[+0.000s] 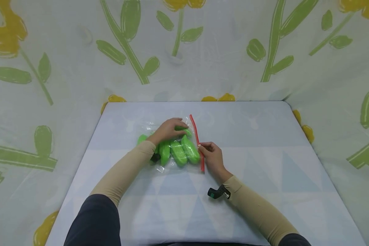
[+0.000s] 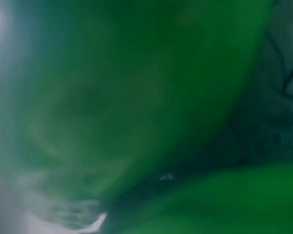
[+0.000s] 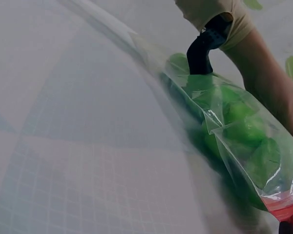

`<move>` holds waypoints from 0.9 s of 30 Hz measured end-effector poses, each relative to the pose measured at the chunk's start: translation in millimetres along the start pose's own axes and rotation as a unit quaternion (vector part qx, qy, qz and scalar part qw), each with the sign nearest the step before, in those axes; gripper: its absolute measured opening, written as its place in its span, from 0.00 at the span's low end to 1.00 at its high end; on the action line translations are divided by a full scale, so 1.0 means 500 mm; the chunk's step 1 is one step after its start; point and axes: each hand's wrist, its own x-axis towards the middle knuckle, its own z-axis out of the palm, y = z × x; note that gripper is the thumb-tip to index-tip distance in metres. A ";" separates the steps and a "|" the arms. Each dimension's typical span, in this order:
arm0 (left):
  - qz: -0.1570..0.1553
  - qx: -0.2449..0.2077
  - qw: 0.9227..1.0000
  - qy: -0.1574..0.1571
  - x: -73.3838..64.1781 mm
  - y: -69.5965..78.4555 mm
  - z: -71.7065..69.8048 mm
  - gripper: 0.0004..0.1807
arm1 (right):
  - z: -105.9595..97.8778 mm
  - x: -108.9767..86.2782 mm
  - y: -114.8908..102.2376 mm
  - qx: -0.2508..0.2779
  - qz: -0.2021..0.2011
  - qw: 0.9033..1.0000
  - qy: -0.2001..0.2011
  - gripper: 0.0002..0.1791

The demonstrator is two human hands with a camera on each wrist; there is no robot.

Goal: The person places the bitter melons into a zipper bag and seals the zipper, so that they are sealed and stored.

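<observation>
A clear zip bag [image 1: 172, 164] with a red closure strip [image 1: 195, 128] lies on the table, bulging with several smooth, elongated green pieces [image 1: 189, 150]. My left hand [image 1: 169, 130] reaches over the bag's far side, its thumb and fingers around a green piece through the film. At the strip's near half, my right hand [image 1: 213, 155] pinches the red edge beside a small white slider [image 1: 199, 146]. Blurred green pieces [image 2: 136, 97] fill the left wrist view. In the right wrist view the bag [image 3: 244, 126] slopes down to its red edge [image 3: 285, 204].
The table [image 1: 249, 212] wears a pale cloth with blue triangles. Behind it hangs a flower-print curtain [image 1: 221, 61]. A black wrist camera [image 1: 218, 192] sticks out beneath the right wrist, and the left one [image 1: 155, 157] overlaps the green pieces.
</observation>
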 end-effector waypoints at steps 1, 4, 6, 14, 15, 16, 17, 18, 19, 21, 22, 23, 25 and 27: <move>0.001 0.002 1.000 0.006 0.000 -0.001 0.001 0.19 | 0.001 0.000 0.000 -0.001 0.000 1.000 0.000 0.12; 0.005 0.013 1.000 0.020 0.002 -0.003 0.004 0.17 | 0.002 0.001 0.000 0.000 -0.002 1.000 0.002 0.11; 0.005 0.014 0.999 0.029 0.002 -0.003 0.005 0.15 | 0.003 0.001 0.000 0.001 -0.002 1.000 0.003 0.11; -0.004 -0.009 0.996 0.083 0.001 -0.002 0.012 0.08 | 0.004 0.004 0.000 0.000 0.001 1.000 0.004 0.12; -0.004 -0.012 0.996 0.090 0.001 -0.003 0.013 0.08 | 0.004 0.004 0.000 0.002 0.000 1.000 0.004 0.13; -0.005 -0.016 0.995 0.097 0.002 -0.004 0.015 0.08 | 0.003 0.003 0.000 0.006 -0.002 1.000 0.003 0.13; -0.005 -0.020 0.994 0.104 0.002 -0.005 0.016 0.08 | 0.003 0.003 0.000 0.010 -0.004 1.000 0.002 0.13; -0.006 -0.023 0.994 0.109 0.003 -0.006 0.017 0.08 | 0.003 0.003 0.000 0.015 -0.008 1.000 0.002 0.13; -0.008 -0.027 0.993 0.113 0.004 -0.007 0.018 0.08 | 0.003 -0.002 -0.010 0.017 -0.007 1.000 0.001 0.13; -0.011 -0.035 0.992 0.119 0.005 -0.009 0.018 0.07 | 0.002 -0.013 -0.033 0.018 -0.010 1.000 -0.003 0.13; -0.012 -0.037 0.992 0.121 0.006 -0.009 0.019 0.07 | 0.002 -0.019 -0.045 0.019 -0.010 1.000 -0.006 0.13; -0.013 -0.040 0.992 0.122 0.006 -0.010 0.019 0.08 | 0.001 -0.025 -0.057 0.018 -0.009 1.000 -0.008 0.13; -0.012 -0.045 0.991 0.122 0.006 -0.010 0.020 0.09 | 0.000 -0.037 -0.080 0.015 -0.005 1.000 -0.013 0.14; -0.004 -0.048 0.992 0.120 0.006 -0.009 0.021 0.09 | -0.001 -0.039 -0.083 0.013 -0.007 1.000 -0.013 0.14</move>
